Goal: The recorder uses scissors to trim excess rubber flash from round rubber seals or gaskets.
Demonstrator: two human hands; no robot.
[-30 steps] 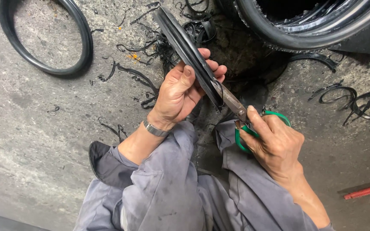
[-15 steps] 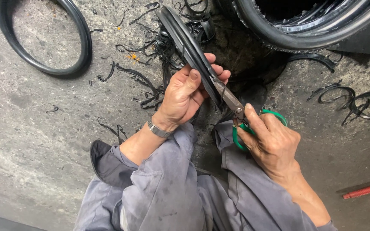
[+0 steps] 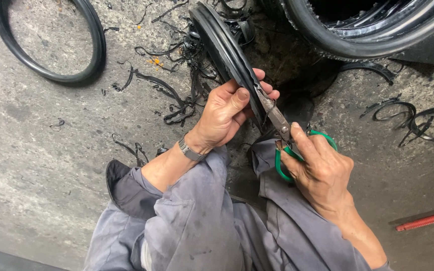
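1. The right hand (image 3: 322, 173) is clenched around the green-handled scissors (image 3: 287, 135), fingers through the loops, thumb lying along the upper loop; the worn metal blades point up and to the left, away from the body, and their tips vanish behind the rubber.
2. The left hand (image 3: 227, 113) grips a black rubber strip (image 3: 227, 50), thumb pressed on the near face, fingertips (image 3: 267, 85) curling round from the far side; this hand sits higher up the strip than the scissors and is the nearer of the two to its free length.
3. The strip's long axis runs from the blades, just beside the left palm, upward and leftward to the top of the view; scissors and strip lie almost in one line, so the blades meet the rubber along its length rather than across it.
4. Below, grey work trousers (image 3: 197, 226) frame both wrists; a metal watch band (image 3: 189, 149) circles the left one.
5. Farther out on the concrete floor (image 3: 41, 150): thin black rubber trimmings (image 3: 177, 95), a rubber ring (image 3: 51, 45) at upper left, a tyre (image 3: 377, 30) at upper right, a red rod (image 3: 428, 220) at lower right.
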